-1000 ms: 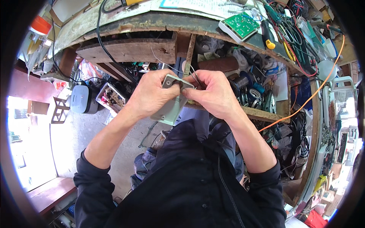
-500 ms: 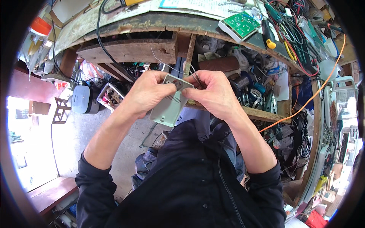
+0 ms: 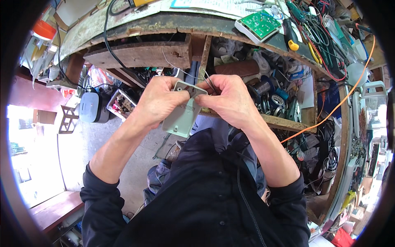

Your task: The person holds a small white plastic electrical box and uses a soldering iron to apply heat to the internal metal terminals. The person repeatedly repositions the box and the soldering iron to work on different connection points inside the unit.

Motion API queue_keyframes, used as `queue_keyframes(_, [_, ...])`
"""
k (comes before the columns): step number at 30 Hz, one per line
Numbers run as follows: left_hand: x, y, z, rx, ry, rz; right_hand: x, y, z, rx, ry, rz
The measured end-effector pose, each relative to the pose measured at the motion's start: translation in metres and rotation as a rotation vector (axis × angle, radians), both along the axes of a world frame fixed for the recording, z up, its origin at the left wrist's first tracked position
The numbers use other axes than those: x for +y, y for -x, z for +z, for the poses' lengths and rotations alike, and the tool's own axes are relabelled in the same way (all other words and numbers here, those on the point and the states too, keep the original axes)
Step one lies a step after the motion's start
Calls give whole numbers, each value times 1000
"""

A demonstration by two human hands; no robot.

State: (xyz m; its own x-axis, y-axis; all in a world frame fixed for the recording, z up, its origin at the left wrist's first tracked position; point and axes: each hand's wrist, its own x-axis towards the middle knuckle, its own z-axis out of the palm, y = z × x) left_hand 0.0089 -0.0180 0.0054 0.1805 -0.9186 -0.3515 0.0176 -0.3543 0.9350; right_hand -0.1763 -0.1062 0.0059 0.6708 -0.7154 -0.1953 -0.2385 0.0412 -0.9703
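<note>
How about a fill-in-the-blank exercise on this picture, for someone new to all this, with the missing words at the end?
1. Of the left hand and the right hand, ____ touch the pale casing.
2. The circuit board up on the bench is coloured ____.
3. The long bright cable curving down the picture's right side is ____.
4. The black handle beside the board ends in ____.

Missing words: both; green; orange; yellow.

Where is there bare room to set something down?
Bare floor shows between the grey box and left forearm. The bench has a narrow bare strip between papers and front edge, left of the circuit board. Crowded: the bench's right end, with screwdriver and cables, and the compartment below, holding spools.
</note>
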Motion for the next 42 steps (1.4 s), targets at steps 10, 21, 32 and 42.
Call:
queue_keyframes(10, [2, -2, -3, 48, 12, 3, 1, -1, 0, 0, 4, -13])
queue_keyframes(21, [2, -1, -1, 9, 17, -15, 1, 0, -3, 9, 11, -16])
queue_keyframes(32, [3, -4, 8, 153, -41, -20, -4, 1, -3, -52, -128, -24])
queue_keyframes(42, [9, -16, 25, 345, -109, -22, -9, 6, 10, -142, -386, -29])
